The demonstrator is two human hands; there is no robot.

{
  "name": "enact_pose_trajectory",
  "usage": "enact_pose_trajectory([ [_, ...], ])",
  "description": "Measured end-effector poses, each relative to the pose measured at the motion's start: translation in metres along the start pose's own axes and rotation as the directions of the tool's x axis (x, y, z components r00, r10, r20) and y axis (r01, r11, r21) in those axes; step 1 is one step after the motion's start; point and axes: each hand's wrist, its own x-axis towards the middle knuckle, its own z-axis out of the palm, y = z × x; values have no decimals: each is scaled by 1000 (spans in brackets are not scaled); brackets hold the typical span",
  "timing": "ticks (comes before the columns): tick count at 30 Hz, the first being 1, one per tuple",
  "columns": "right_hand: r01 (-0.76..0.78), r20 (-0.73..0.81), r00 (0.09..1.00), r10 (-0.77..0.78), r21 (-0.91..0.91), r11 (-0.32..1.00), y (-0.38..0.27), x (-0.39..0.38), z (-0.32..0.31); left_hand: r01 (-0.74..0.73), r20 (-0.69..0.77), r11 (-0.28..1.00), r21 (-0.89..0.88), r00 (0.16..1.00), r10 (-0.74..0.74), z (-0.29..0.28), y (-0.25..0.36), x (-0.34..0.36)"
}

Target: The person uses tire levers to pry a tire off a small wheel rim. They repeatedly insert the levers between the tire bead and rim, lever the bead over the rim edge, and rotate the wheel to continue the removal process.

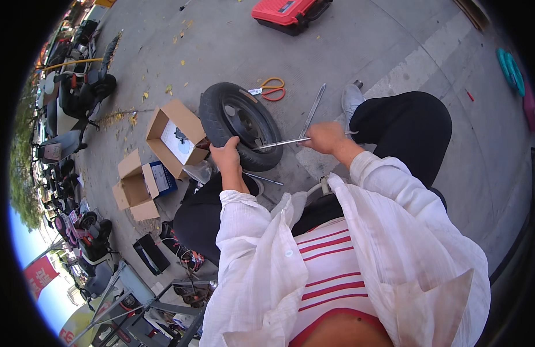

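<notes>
Tyre: black, fitted around its wheel rim (239,120); the tyre (213,110) is on the paving in front of the person, between the legs.
Left hand: the left hand (226,156) grasps the tyre's near left edge, thumb over the sidewall.
Right hand: the right hand (326,137) is clenched around the outer end of a metal bar (280,143).
Bar tip: at the tyre's near side; whether it is hooked under the bead cannot be told.
Levering status: judged in progress and incomplete; tyre and rim are together, bar engagement unconfirmed.
Spare bars: a second bar (316,105) lies right of the tyre, contact with the held bar unclear; a third bar (264,178) lies near side.
Left edge: open carton (189,118) just beside the tyre; little clearance.
Right edge: shoe (352,101) and bent leg limit bar swing.
Far side: scissors (266,89) near the tyre; widest room beyond, toward the red case (283,13).
</notes>
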Motion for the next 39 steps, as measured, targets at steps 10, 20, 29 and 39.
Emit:
enact_pose_trajectory([
  [10, 306, 102, 952, -288, -346, 887, -103, -103, -179, -17, -131, 974, 224, 990, 48, -26, 11, -18],
  [20, 644, 63, 706, -706, -472, 602, -172, -210, -208, -54, -129, 919, 390, 985, 113, -3, 7, -15],
  [29, 657, 39, 683, -729, -468, 591, -176, -199, -196, -146, -45, 970, 196, 986, 158, -15, 5, -13],
  [39, 412, 7, 879, -477, -515, 752, -133, -157, -207, -187, 24, 875, 446, 980, 197, -28, 9, -25],
])
